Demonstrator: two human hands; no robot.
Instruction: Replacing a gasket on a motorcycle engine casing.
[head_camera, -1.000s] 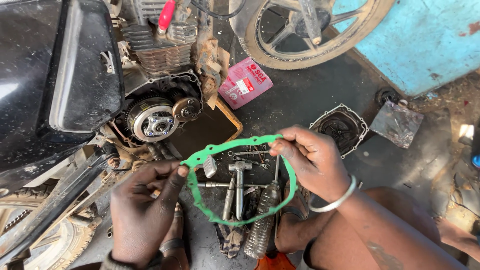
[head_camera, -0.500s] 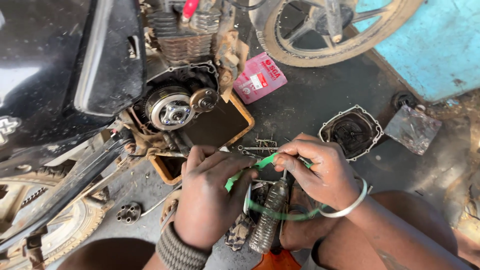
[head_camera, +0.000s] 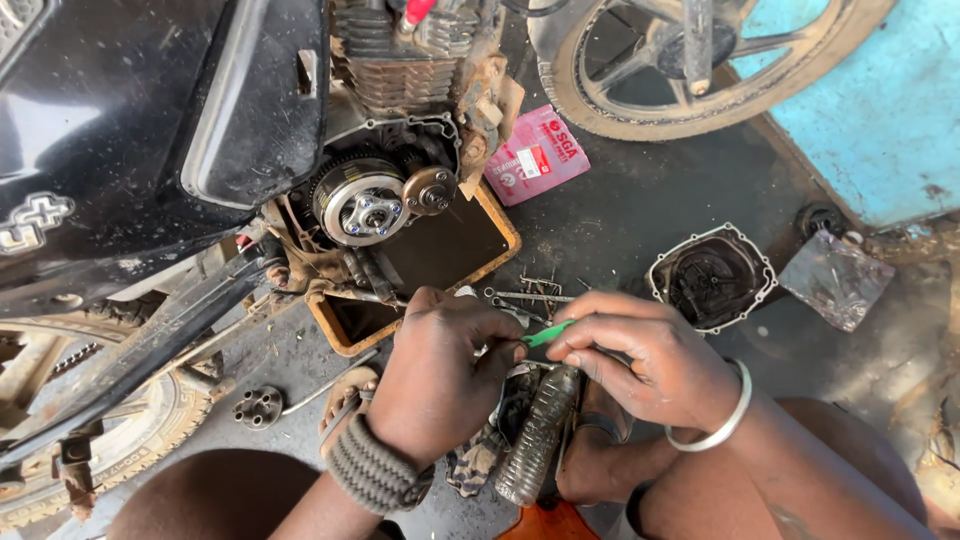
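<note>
Both of my hands meet low in the middle of the view, pinching a thin green gasket (head_camera: 547, 334); only a short green strip shows between the fingers. My left hand (head_camera: 440, 385), with a woven band on the wrist, grips its left side. My right hand (head_camera: 650, 360), with a silver bangle, grips its right side. Above them is a motorcycle engine with its side cover off, showing the clutch (head_camera: 362, 205). The removed engine cover (head_camera: 712, 277) lies on the ground to the right.
A dark oil tray (head_camera: 500, 225) sits under the engine. Loose bolts and tools (head_camera: 530, 293) lie by my hands, and a dirty plastic bottle (head_camera: 535, 435) lies below them. A pink packet (head_camera: 540, 155), a wheel (head_camera: 700, 60), a blue wall (head_camera: 880, 100) and a small round part (head_camera: 258, 406) surround them.
The gasket was held spread out as an open ring; my hands have come together and now bunch it between the fingers. The view has shifted toward the engine.
</note>
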